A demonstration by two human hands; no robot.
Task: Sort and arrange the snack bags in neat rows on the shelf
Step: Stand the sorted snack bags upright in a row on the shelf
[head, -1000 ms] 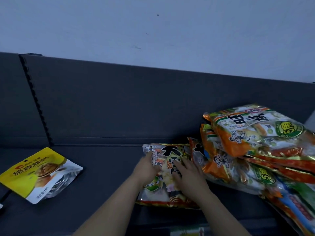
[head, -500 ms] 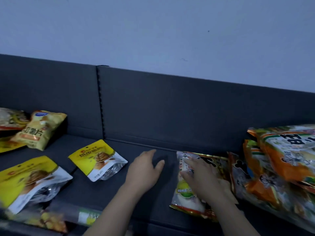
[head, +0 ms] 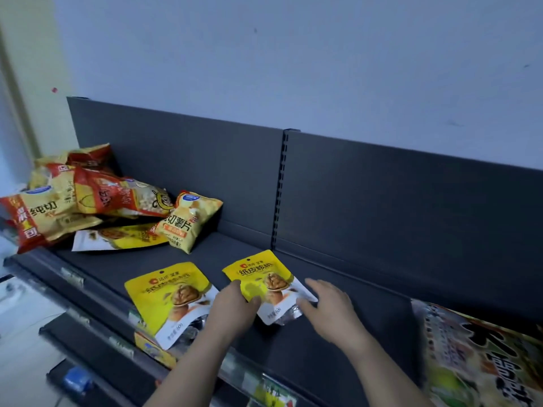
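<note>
Dark shelf point(head: 293, 345): the left hand point(head: 232, 311) pinches the left edge of a yellow walnut pouch point(head: 264, 282) lying flat mid-shelf, while the right hand point(head: 327, 302), fingers straight, touches its right edge. A matching pouch point(head: 167, 295) lies just left; heaped snack bags point(head: 88, 198) occupy the far-left corner.

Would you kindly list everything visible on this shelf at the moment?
left walnut pouch: one, yellow-white, flat, shelf front.
right walnut pouch: one, yellow-white, flat, beside it.
snack bag pile: several, red-yellow, shelf's left end.
potato chip bag: one, pale yellow, at pile's right.
large snack bag: one, multicoloured, right edge.
shelf: one, dark grey.
wall: pale, behind.
left grip: bare hand, holds right walnut pouch's left edge.
right grip: bare hand, fingers straight, at its lower right corner.
</note>
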